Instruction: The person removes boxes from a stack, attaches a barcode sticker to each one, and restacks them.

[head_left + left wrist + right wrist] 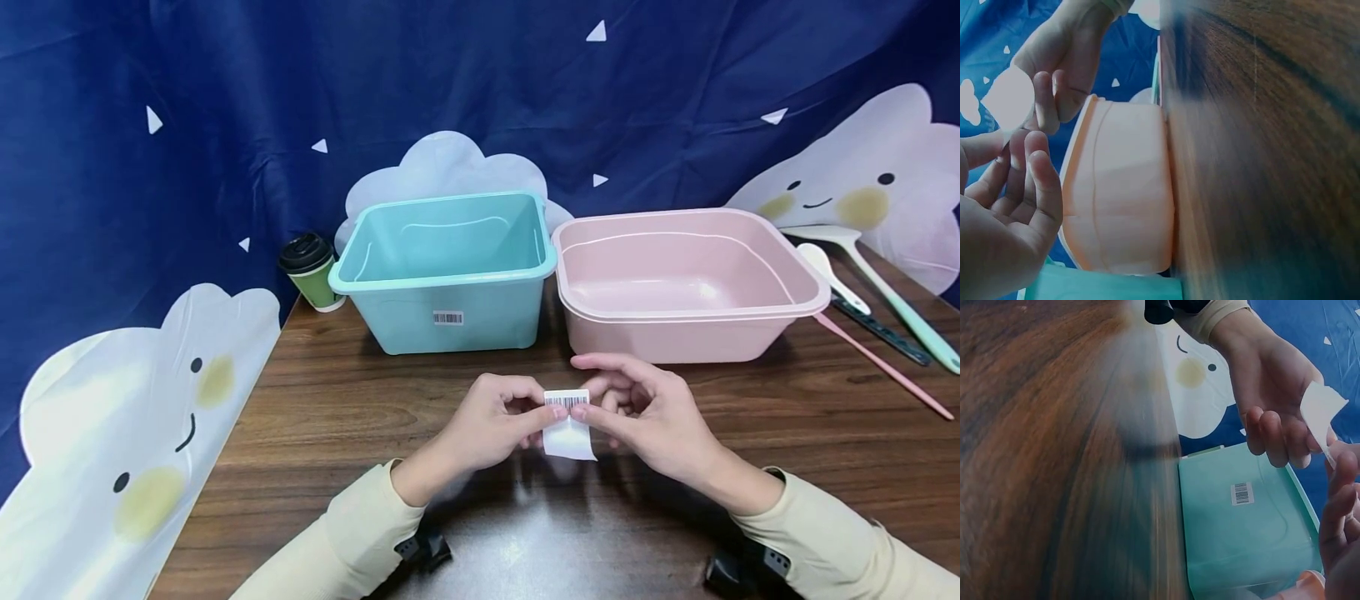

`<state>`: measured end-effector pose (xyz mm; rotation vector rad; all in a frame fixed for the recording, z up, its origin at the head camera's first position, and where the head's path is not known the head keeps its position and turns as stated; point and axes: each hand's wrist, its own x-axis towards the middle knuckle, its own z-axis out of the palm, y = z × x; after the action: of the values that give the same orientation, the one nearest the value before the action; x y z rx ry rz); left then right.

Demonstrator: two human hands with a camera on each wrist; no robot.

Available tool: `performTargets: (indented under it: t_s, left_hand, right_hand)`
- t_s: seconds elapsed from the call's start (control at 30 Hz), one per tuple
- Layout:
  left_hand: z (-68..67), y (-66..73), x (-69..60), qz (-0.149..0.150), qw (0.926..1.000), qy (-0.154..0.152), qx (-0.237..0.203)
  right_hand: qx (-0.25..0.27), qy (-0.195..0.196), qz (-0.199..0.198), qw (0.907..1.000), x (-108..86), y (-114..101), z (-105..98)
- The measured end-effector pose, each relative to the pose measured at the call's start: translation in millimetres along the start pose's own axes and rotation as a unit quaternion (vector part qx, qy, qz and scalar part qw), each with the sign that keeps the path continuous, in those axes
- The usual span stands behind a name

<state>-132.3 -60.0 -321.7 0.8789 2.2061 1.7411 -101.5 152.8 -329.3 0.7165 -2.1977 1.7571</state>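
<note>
Between both hands, over the table's middle, is a small white barcode sticker (568,442) on a piece of backing paper whose lower end curls. My left hand (487,425) pinches its left side between thumb and fingers. On the other side my right hand (663,421) pinches it too, with the index finger raised. In the left wrist view the paper (1011,100) bends toward the camera and looks blank. From the right wrist, the paper (1320,412) shows a curled free end. Directly behind the hands are a teal basin (450,308) and a pink basin (682,333).
The teal basin's front bears a barcode label (448,317). A green paper cup (317,287) with a black lid stands left of it. Right of the pink basin lie a teal-handled utensil (900,308), a white spoon (832,279), a dark strip (885,332) and a pink stick (888,367).
</note>
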Motion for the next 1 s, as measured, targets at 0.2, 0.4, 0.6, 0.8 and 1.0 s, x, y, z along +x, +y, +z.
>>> performTargets:
  t_s: [0.2,0.4,0.6,0.8,1.0]
  left_hand:
    - [0.6,-0.1,0.2,0.013,0.9998,0.016,0.000]
    - [-1.2,0.5,-0.3,0.039,0.9992,0.005,0.004]
    - [-2.2,1.9,-1.0,0.070,0.9973,-0.002,0.021]
    - [-2.8,1.3,-1.1,0.085,0.9961,0.001,0.023]
    - [-3.3,-1.1,-0.5,0.094,0.9955,-0.005,0.008]
  right_hand:
    - [-0.023,0.013,-0.003,0.9997,1.3,-0.6,1.1]
    - [-0.023,0.024,-0.014,0.9993,1.4,0.9,1.9]
    - [-0.023,0.041,-0.022,0.9987,0.5,1.2,2.9]
    - [-0.009,0.060,-0.049,0.9970,0.2,3.5,3.8]
    - [-0.012,0.083,-0.079,0.9933,1.4,6.6,4.1]
